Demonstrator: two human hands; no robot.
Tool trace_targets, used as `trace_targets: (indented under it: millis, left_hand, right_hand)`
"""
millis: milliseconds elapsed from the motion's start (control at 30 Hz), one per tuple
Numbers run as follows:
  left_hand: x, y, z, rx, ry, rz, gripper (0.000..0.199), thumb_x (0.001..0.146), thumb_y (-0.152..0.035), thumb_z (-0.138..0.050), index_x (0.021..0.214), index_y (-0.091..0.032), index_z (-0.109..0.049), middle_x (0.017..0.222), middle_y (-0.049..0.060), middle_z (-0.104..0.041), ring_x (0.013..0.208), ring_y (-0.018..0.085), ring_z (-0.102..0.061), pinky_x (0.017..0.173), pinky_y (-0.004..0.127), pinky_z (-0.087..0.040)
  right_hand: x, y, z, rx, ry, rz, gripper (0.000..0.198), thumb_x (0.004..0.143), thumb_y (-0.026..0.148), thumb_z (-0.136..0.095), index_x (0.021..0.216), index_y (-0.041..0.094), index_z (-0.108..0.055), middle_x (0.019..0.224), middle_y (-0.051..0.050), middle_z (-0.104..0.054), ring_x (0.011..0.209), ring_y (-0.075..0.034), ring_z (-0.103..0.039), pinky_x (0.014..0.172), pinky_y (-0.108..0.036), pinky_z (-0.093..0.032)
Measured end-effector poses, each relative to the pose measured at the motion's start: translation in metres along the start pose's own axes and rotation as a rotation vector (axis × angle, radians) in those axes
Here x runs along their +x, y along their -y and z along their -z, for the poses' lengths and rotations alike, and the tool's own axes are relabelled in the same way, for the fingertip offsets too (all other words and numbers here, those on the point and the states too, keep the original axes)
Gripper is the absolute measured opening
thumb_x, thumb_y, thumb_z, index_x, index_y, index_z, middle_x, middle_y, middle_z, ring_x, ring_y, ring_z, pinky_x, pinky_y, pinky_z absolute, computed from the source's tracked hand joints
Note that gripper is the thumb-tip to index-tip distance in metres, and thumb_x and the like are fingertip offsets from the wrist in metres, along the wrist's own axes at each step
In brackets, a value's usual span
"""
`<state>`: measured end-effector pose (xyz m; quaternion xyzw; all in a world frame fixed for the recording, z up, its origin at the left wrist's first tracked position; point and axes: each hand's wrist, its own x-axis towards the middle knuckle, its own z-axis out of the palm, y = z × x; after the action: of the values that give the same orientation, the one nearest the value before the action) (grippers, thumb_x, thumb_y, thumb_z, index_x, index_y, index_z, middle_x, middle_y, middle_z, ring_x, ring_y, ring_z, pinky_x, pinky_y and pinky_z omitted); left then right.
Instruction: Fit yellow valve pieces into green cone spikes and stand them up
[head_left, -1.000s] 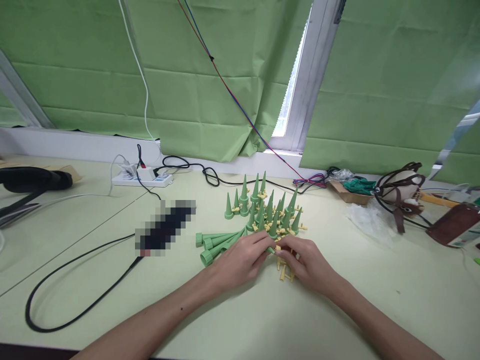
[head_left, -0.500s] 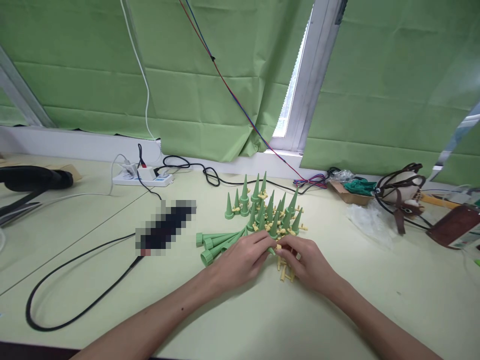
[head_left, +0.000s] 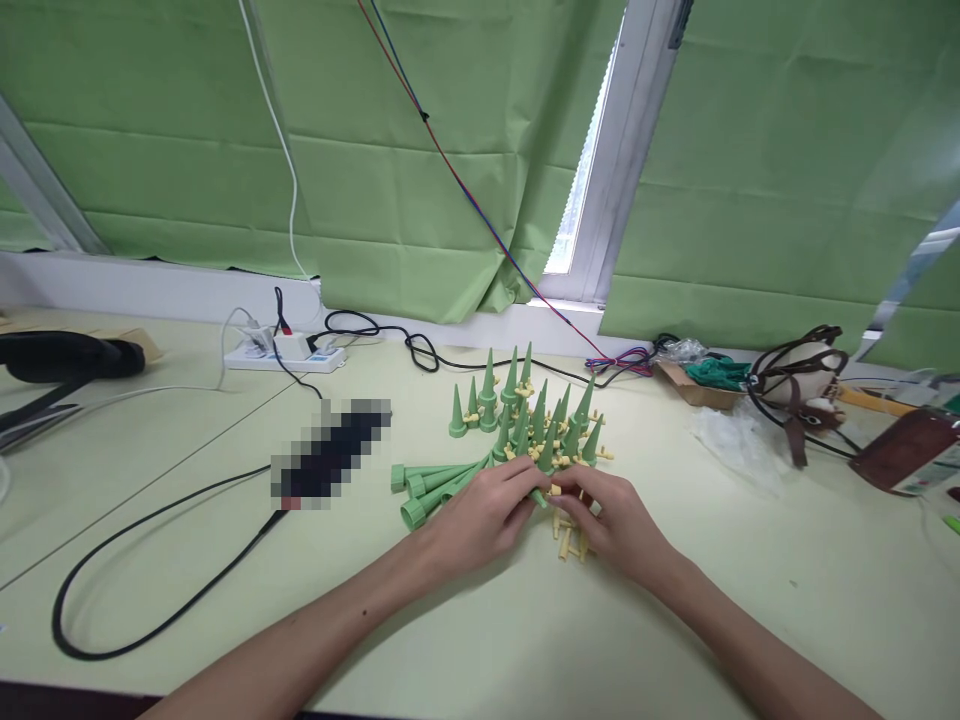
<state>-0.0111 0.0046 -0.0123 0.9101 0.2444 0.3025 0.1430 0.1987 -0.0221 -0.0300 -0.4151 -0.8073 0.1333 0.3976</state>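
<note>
Little has changed: the left hand (head_left: 487,512) keeps its fingers clamped on a green spike (head_left: 538,497), the right hand (head_left: 616,512) its fingertips pinched on a yellow tap (head_left: 555,491), so handling seems mid-course. Beneath the left fingers, the spike's visible end slants toward the wearer and rightward; its long axis is mostly hidden.

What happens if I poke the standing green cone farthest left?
The green cone might slide if pushed low, since its wide base sits flat on the table. Poked near its tall, thin tip, it could topple. Lying down, it would probably roll in a curve, being wider at one end.
</note>
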Motion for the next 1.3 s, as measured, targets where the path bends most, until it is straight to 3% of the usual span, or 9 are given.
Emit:
trace_targets:
  millis: [1300]
  left_hand:
    - [-0.0004,-0.0013,0.0010,-0.014,0.068,0.019,0.019,0.091,-0.005,-0.045,0.094,-0.019,-0.057,0.086,0.002,-0.057,0.074,0.016,-0.053,0.065,0.025,-0.040]
  right_hand:
    - [-0.0030,-0.0010,0.0017,-0.044,0.124,-0.013,0.017,0.100,0.022,-0.046,0.085,0.021,-0.052,0.070,0.001,-0.057,0.062,-0.015,-0.051,0.059,-0.026,-0.038]
